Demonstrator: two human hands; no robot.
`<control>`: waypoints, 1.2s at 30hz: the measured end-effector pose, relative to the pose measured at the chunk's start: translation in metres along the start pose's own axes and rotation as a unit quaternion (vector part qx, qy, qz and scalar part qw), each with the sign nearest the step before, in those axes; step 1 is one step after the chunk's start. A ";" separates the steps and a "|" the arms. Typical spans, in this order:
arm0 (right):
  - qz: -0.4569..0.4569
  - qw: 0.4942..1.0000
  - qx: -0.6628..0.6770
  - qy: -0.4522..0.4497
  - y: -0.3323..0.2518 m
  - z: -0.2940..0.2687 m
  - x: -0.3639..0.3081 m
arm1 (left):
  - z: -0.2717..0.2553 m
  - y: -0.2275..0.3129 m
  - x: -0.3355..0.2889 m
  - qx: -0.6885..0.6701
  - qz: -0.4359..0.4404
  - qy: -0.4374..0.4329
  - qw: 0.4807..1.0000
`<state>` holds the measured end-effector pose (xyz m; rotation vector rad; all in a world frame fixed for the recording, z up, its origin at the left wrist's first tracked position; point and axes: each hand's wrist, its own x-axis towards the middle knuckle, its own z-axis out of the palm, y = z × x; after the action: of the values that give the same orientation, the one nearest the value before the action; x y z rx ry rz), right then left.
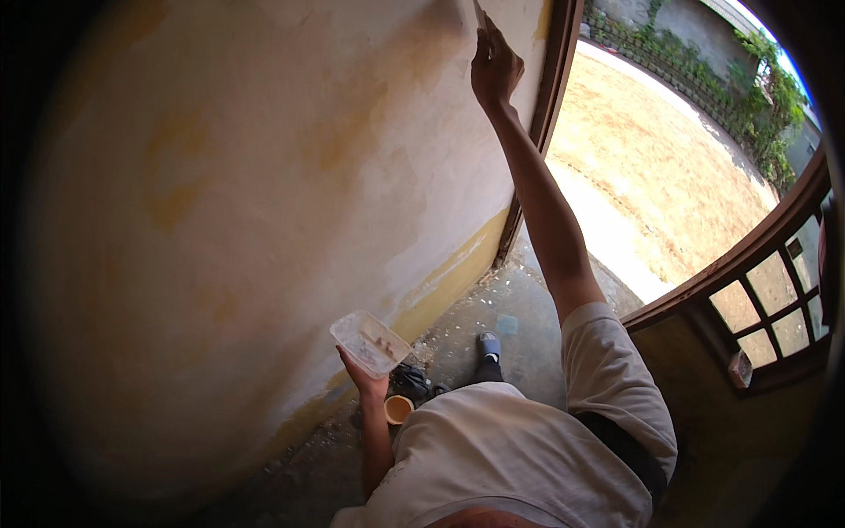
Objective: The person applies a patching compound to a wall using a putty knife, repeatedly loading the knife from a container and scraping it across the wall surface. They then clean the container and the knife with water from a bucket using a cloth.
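Observation:
My right hand (496,72) is raised high against the wall near the door frame, its fingers closed on a putty knife (480,14). Only a thin, pale part of the knife shows, because the upper picture edge cuts it off. Low in front of the wall, my left hand (365,377) grips a clear plastic tub (368,343) from below. White residue and a few brownish lumps lie in the tub. The wall (264,176) carries uneven whitish filler, with yellow paint showing through in patches and along the bottom.
A brown door frame (556,97) stands right of the wall, opening onto a sunlit yard (651,150). At the right is a paned window (766,308). On the speckled floor (537,352) are a yellow-orange bowl (399,409) and a black bag (408,378), near my foot (488,346).

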<state>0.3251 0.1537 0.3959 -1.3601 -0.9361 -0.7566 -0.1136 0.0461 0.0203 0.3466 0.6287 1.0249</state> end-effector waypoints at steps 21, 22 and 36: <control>-0.147 0.968 0.119 -0.164 -0.096 0.009 -0.233 | 0.006 0.000 0.011 0.040 -0.007 -0.001 0.999; -0.145 0.946 0.169 -0.236 -0.088 -0.008 -0.260 | 0.008 0.000 0.009 0.052 0.000 0.002 0.999; -0.115 0.988 0.098 -0.019 -0.045 0.048 -0.133 | 0.029 -0.022 -0.008 0.060 0.029 0.075 0.995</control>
<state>0.2190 0.1877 0.2973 -1.1107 -1.1798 -0.7910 -0.0829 0.0288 0.0332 0.3960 0.8223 1.0776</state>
